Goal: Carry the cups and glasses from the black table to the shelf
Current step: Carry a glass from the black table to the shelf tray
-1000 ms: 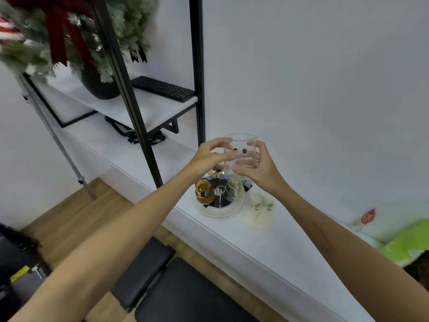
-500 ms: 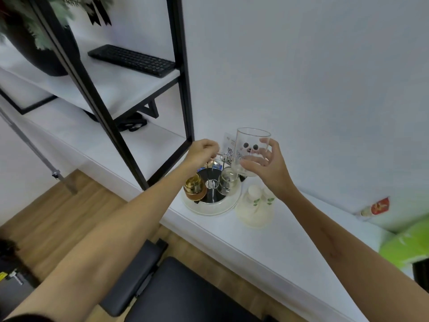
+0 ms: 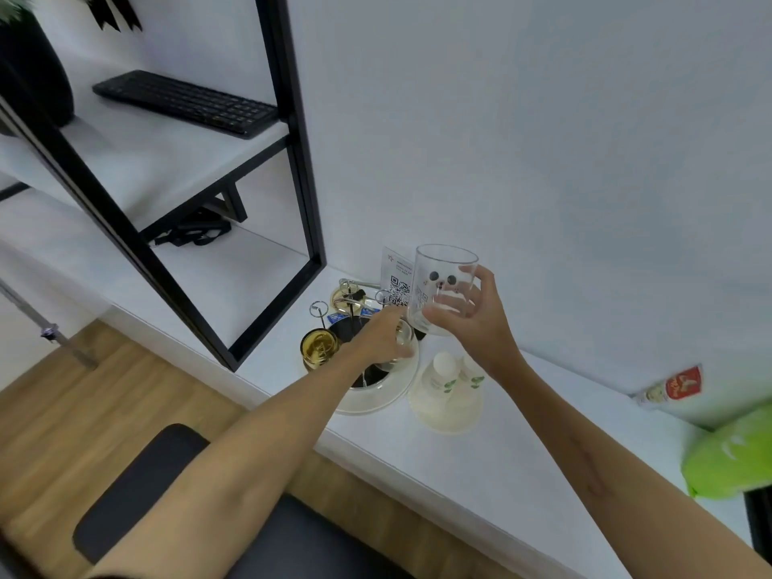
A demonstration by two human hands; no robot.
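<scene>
My right hand (image 3: 474, 328) grips a tall clear glass (image 3: 443, 272) with a small panda face printed on it. It holds the glass upright in the air above the white shelf (image 3: 480, 461), next to the wall. My left hand (image 3: 376, 342) is down on the round tray (image 3: 378, 401), and its fingers curl round a small clear glass cup (image 3: 404, 339) standing there. The hand is blurred, so how firm the hold is stays unclear. An amber glass cup (image 3: 319, 348) stands at the tray's left side.
A QR-code card (image 3: 396, 282) and thin wire holders rise from the tray. A white lidded dish with green leaves (image 3: 447, 397) sits right of it. The black shelf frame (image 3: 300, 152), a keyboard (image 3: 188, 102), a green bag (image 3: 731, 453) and a black stool (image 3: 167, 495) are around.
My left hand let go of the tall glass and dropped onto the small cup in the tray. My right hand alone keeps the tall glass, shifted slightly right.
</scene>
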